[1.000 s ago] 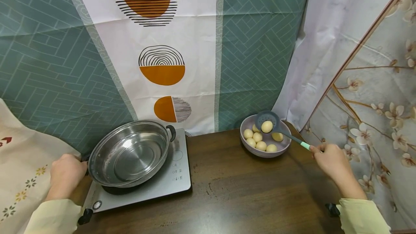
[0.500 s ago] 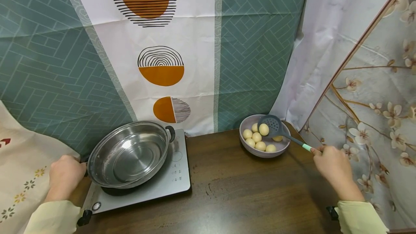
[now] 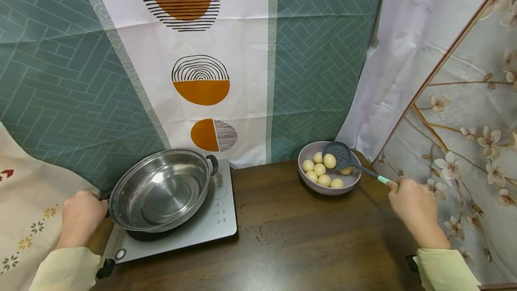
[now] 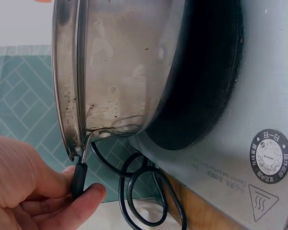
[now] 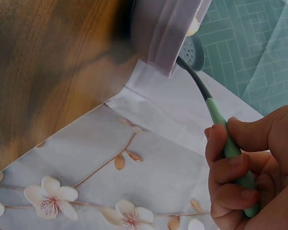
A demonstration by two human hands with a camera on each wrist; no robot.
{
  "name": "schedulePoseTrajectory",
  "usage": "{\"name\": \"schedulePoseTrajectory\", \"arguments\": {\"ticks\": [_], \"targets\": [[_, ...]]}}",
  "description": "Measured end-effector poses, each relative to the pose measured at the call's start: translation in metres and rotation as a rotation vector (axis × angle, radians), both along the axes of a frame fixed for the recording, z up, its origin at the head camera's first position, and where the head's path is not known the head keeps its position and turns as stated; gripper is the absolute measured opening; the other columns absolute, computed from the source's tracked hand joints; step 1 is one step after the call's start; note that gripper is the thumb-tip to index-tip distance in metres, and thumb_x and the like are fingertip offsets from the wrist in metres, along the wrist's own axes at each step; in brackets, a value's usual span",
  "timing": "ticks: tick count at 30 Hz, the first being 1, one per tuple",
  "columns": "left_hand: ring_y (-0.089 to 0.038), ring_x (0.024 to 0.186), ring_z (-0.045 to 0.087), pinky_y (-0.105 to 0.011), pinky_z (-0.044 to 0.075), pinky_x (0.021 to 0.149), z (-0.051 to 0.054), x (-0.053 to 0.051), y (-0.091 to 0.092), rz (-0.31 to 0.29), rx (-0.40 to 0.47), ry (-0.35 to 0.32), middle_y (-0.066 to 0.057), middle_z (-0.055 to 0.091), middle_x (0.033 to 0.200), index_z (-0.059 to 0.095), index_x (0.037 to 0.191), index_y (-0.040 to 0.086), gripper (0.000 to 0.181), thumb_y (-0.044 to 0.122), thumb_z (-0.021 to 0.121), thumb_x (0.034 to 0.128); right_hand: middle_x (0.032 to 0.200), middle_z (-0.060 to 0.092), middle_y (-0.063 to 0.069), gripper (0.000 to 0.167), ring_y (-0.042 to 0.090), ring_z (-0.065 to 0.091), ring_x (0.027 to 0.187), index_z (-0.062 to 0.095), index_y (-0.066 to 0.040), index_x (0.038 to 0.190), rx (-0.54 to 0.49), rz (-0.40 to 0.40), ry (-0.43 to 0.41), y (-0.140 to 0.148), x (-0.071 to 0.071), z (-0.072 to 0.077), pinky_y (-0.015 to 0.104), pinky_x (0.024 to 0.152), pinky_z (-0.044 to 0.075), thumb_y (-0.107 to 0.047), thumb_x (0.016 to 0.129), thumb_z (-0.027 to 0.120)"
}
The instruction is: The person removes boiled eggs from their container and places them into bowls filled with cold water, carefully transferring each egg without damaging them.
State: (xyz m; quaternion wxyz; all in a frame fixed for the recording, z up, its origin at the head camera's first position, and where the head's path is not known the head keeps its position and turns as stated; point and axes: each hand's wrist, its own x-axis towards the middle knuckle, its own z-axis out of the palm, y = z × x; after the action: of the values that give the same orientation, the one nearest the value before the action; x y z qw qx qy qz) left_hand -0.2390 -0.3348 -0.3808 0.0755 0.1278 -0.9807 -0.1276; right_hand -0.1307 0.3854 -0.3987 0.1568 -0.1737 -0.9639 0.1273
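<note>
My right hand [image 3: 413, 210] grips the green handle [image 5: 218, 115] of a skimmer, thumb and curled fingers around it. The skimmer's grey perforated head [image 3: 339, 152] is tilted over the far right part of a mauve bowl [image 3: 327, 191]. Several pale yellow, egg-like balls lie in that bowl. One ball [image 3: 329, 160] sits at the head's left edge; whether the head bears it I cannot tell. My left hand [image 3: 83, 215] pinches the black side handle [image 4: 78, 179] of a wide steel pan [image 3: 121, 219], which stands tilted toward me on a flat cooktop.
The silver cooktop [image 3: 202, 232] stands at the left of the brown wooden table [image 3: 291, 237]. A looped black cord [image 4: 129, 187] hangs beside it in the left wrist view. Patterned cloth [image 3: 315, 57] rises behind, and a floral sheet [image 3: 468, 156] borders the right side.
The skimmer's head has shifted slightly right over the bowl. The ball that lay at its middle is now at its left edge. My left hand and the pan stay as they were.
</note>
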Motion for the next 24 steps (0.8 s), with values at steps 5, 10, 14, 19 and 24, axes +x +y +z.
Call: {"name": "schedulePoseTrajectory", "arguments": {"ticks": [5, 10, 14, 19, 24], "targets": [[-0.035, 0.056, 0.047, -0.038, 0.036, 0.047, 0.0022, -0.0007, 0.001, 0.003, 0.0, -0.001, -0.012, 0.049, 0.054, 0.043, 0.046, 0.011, 0.037, 0.016, 0.053, 0.0813, 0.066, 0.058, 0.027, 0.029, 0.044, 0.05, 0.053, 0.063, 0.0, 0.077, 0.042, -0.008, 0.045, -0.0013, 0.0007, 0.0003, 0.047, 0.043, 0.03, -0.024, 0.089, 0.054], [-0.037, 0.058, 0.049, -0.041, 0.038, 0.049, 0.0032, -0.0014, 0.0008, 0.017, 0.005, 0.008, -0.014, 0.05, 0.057, 0.042, 0.046, 0.011, 0.037, 0.016, 0.053, 0.0809, 0.063, 0.056, 0.029, 0.03, 0.044, 0.048, 0.049, 0.061, 0.003, 0.076, 0.074, -0.014, 0.08, -0.0039, 0.0017, 0.0003, 0.047, 0.041, 0.028, -0.024, 0.088, 0.055], [-0.039, 0.058, 0.05, -0.043, 0.038, 0.05, 0.0029, -0.0018, 0.0003, 0.011, 0.002, 0.016, -0.015, 0.051, 0.057, 0.043, 0.046, 0.01, 0.037, 0.016, 0.054, 0.081, 0.061, 0.055, 0.03, 0.029, 0.044, 0.047, 0.048, 0.06, 0.003, 0.073, 0.093, -0.017, 0.115, -0.0057, 0.0023, -0.0005, 0.048, 0.041, 0.027, -0.023, 0.087, 0.057], [-0.031, 0.054, 0.045, -0.037, 0.035, 0.046, -0.0004, -0.0006, -0.001, -0.004, 0.022, 0.013, -0.009, 0.047, 0.052, 0.045, 0.048, 0.008, 0.035, 0.015, 0.053, 0.0813, 0.058, 0.053, 0.028, 0.026, 0.046, 0.045, 0.046, 0.056, 0.001, 0.07, 0.123, -0.008, 0.17, -0.0052, 0.0022, -0.0007, 0.048, 0.04, 0.025, -0.02, 0.086, 0.058], [-0.028, 0.054, 0.041, -0.034, 0.032, 0.045, -0.0021, -0.0008, -0.0026, 0.008, 0.034, 0.001, -0.006, 0.044, 0.051, 0.045, 0.05, 0.008, 0.034, 0.014, 0.052, 0.0817, 0.06, 0.054, 0.03, 0.023, 0.048, 0.046, 0.047, 0.057, 0.002, 0.076, 0.136, -0.007, 0.204, -0.006, 0.0024, -0.0002, 0.048, 0.038, 0.024, -0.018, 0.085, 0.058]]}}
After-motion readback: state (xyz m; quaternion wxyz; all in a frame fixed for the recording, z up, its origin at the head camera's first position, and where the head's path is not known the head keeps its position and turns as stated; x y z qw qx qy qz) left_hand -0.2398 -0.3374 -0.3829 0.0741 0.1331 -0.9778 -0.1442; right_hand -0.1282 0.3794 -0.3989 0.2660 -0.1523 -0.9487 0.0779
